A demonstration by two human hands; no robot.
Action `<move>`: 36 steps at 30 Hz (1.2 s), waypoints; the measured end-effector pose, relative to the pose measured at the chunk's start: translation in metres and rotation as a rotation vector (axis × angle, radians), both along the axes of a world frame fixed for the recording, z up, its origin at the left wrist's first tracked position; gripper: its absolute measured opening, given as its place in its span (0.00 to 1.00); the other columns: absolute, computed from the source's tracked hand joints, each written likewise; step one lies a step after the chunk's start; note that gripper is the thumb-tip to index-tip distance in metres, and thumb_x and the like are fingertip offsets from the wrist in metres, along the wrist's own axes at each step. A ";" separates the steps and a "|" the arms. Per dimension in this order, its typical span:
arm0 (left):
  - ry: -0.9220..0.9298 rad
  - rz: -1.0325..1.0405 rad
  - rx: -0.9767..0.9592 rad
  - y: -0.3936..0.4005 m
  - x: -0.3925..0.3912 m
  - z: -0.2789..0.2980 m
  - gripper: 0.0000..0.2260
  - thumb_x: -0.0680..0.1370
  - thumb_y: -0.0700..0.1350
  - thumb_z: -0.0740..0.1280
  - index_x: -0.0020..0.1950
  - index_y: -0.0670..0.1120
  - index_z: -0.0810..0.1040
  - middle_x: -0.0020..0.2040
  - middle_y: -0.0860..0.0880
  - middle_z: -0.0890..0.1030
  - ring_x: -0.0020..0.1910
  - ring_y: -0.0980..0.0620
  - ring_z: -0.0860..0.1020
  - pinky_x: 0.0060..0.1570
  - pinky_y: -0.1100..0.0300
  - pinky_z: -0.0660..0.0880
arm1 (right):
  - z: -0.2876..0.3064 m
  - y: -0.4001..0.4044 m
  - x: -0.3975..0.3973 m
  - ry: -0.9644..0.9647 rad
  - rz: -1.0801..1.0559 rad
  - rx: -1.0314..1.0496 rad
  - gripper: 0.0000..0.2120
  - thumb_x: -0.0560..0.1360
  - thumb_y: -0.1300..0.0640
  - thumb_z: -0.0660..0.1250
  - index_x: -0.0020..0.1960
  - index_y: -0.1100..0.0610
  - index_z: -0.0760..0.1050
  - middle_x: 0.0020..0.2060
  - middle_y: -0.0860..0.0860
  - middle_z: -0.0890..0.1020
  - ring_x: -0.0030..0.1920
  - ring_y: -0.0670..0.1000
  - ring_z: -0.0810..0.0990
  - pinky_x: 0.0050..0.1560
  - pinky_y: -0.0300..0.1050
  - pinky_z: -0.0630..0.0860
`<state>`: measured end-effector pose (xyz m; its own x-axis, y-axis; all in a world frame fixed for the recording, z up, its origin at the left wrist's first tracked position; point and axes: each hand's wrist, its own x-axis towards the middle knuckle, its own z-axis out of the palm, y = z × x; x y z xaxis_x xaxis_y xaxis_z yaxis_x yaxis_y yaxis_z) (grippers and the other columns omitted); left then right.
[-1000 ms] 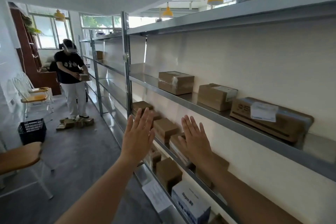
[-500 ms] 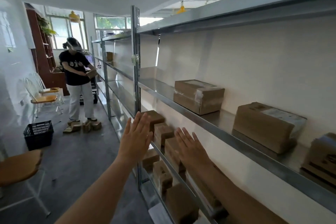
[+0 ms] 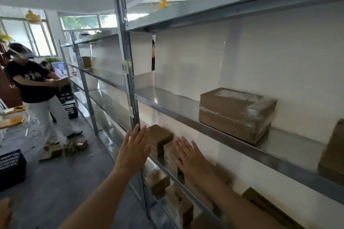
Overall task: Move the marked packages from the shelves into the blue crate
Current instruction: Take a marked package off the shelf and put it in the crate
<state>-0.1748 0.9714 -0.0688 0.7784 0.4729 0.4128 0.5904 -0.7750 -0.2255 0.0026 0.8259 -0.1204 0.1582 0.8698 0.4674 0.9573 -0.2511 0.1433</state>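
We hold both hands up flat before the metal shelves (image 3: pixel 186 122), backs toward us. The left hand (image 3: pixel 133 151) has its fingers (image 3: pixel 138 134) straight and spread, holding nothing; their tips lie against or just in front of the upright post (image 3: pixel 130 87), and we cannot tell whether they touch it. The right hand (image 3: pixel 191 160) is likewise open, fingers straight, gripping nothing, in front of the lower shelf.

Between the two hands, just beyond the fingertips, a small brown package (image 3: pixel 160 138) sits at the shelf's front edge, with another package (image 3: pixel 170 156) close beside the right fingers. More brown boxes (image 3: pixel 178 204) stand below our wrists on a lower level. Above and to the right of the right fingers, on the next shelf up, a taped cardboard box (image 3: pixel 236 115) carries a pale label on its top; the print is too blurred to read. Another box (image 3: pixel 333 154) is cut off at the far right.

Two small paper tags (image 3: pixel 125 66) with handwritten characters are stuck to the post above the left fingers; we cannot make them out.

Left of our left hand the aisle floor (image 3: pixel 61 182) lies open. Far to the left another person (image 3: pixel 35 87) holds a box, with boxes (image 3: pixel 65 148) on the floor by their feet. A dark crate (image 3: pixel 11 169) stands at the left edge, well apart from our fingers, and a second crate (image 3: pixel 70 110) beyond that person.
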 end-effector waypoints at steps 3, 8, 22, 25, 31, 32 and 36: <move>0.006 -0.062 -0.015 0.043 0.017 -0.014 0.31 0.78 0.58 0.35 0.77 0.46 0.53 0.78 0.47 0.53 0.77 0.45 0.45 0.75 0.45 0.43 | -0.009 0.043 0.012 0.025 -0.073 -0.048 0.29 0.73 0.43 0.69 0.69 0.57 0.74 0.68 0.54 0.76 0.69 0.55 0.73 0.66 0.55 0.67; -0.032 -0.066 -0.106 0.123 0.053 -0.046 0.31 0.78 0.60 0.32 0.78 0.48 0.44 0.78 0.50 0.43 0.76 0.47 0.37 0.75 0.49 0.36 | -0.041 0.129 0.055 0.146 -0.125 -0.150 0.32 0.82 0.40 0.46 0.80 0.54 0.44 0.79 0.50 0.44 0.79 0.53 0.40 0.72 0.52 0.31; 0.022 -0.256 -0.329 0.316 0.147 -0.118 0.27 0.83 0.56 0.49 0.75 0.52 0.36 0.79 0.51 0.42 0.77 0.49 0.37 0.76 0.49 0.41 | -0.107 0.321 0.092 0.754 -0.472 -0.020 0.33 0.82 0.39 0.48 0.80 0.52 0.41 0.80 0.50 0.45 0.79 0.54 0.45 0.77 0.56 0.50; -0.028 -0.335 -0.451 0.351 0.177 -0.134 0.27 0.83 0.53 0.49 0.78 0.51 0.39 0.79 0.51 0.42 0.77 0.50 0.37 0.76 0.49 0.41 | -0.131 0.361 0.091 0.786 -0.593 0.034 0.33 0.82 0.39 0.47 0.80 0.53 0.41 0.80 0.52 0.45 0.79 0.53 0.44 0.78 0.53 0.49; -0.045 -0.439 -0.679 0.401 0.226 -0.171 0.26 0.83 0.55 0.44 0.78 0.51 0.38 0.79 0.51 0.40 0.76 0.53 0.35 0.74 0.52 0.35 | -0.169 0.414 0.091 0.887 -0.796 0.195 0.33 0.82 0.41 0.48 0.79 0.57 0.44 0.79 0.55 0.47 0.79 0.54 0.43 0.78 0.52 0.46; -0.029 -0.435 -0.716 0.406 0.231 -0.177 0.27 0.82 0.56 0.44 0.78 0.50 0.38 0.79 0.51 0.40 0.76 0.52 0.35 0.74 0.51 0.34 | -0.174 0.418 0.091 0.914 -0.818 0.220 0.33 0.83 0.42 0.49 0.79 0.57 0.44 0.79 0.54 0.47 0.79 0.53 0.44 0.78 0.51 0.46; 0.059 -0.345 -0.784 0.425 0.248 -0.204 0.27 0.83 0.56 0.46 0.78 0.50 0.39 0.79 0.49 0.40 0.77 0.47 0.39 0.75 0.46 0.39 | -0.184 0.421 0.089 0.973 -0.927 0.261 0.33 0.82 0.43 0.53 0.80 0.55 0.42 0.80 0.51 0.44 0.79 0.53 0.44 0.77 0.48 0.43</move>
